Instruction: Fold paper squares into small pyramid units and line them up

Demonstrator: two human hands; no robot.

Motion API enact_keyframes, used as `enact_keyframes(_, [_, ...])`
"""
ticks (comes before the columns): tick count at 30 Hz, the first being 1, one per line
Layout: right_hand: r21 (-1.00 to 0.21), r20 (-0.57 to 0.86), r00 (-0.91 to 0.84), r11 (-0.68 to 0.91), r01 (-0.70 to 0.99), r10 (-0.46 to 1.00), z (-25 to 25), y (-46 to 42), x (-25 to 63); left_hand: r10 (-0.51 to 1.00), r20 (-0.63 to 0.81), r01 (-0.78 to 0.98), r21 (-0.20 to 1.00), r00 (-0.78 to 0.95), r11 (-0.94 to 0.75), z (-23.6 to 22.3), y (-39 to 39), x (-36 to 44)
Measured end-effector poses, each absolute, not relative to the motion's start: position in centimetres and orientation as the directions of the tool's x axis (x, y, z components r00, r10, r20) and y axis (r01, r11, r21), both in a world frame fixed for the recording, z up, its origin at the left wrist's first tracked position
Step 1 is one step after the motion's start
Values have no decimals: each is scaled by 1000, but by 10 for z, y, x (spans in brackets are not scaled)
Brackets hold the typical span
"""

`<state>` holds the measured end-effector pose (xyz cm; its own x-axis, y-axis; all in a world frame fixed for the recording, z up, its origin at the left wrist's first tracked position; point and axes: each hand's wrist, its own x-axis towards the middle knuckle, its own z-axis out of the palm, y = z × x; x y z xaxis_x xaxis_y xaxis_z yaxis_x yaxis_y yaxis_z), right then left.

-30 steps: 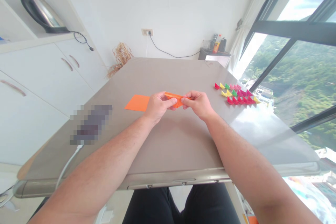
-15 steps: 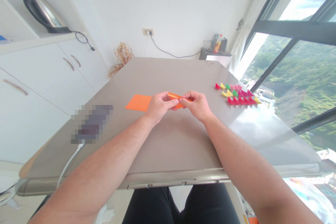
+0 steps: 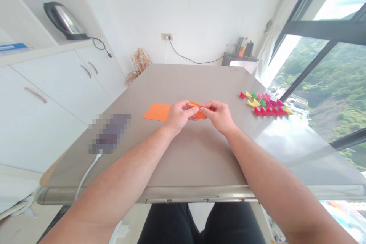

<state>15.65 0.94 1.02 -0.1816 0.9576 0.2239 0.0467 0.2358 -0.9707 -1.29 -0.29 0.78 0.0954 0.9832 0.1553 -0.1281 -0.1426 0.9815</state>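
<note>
A folded piece of orange paper (image 3: pixel 202 115) is pinched between both hands above the middle of the table. My left hand (image 3: pixel 180 114) grips its left side, thumb on top. On its right side my right hand (image 3: pixel 219 113) is closed the same way, and the two thumbs nearly meet. Fingers hide much of the folds. Flat on the table, partly behind my left hand, lies orange paper (image 3: pixel 156 112). Several small folded paper boats (image 3: pixel 268 111) in red, pink, yellow and green stand in rows at the right.
A blurred-out dark device (image 3: pixel 110 133) with a white cable (image 3: pixel 87 175) lies on the left of the table (image 3: pixel 194 160). A kettle (image 3: pixel 67 21) stands on the shelf at left. Bottles (image 3: pixel 243 47) stand on a small cabinet beyond the table. Windows (image 3: pixel 314 68) line the right.
The whole scene has shifted slightly right in the view as the camera turned a little left. Both hands keep hold of the folded orange paper, with little visible change in it.
</note>
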Motion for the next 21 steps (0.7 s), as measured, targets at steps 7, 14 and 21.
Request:
enact_keyframes(7, [-970,220,-151,233,74,964,6,12,156,989,137,-169,978,52,-126,7,-4,-12])
enact_keyframes(14, [-972,216,-163,228,57,963,4,12,156,993,95,-228,970,64,-78,7,-4,-12])
enact_keyframes(21, [-969,218,-165,233,80,962,3,13,156,992,123,-167,978,-4,-122,9,-3,-12])
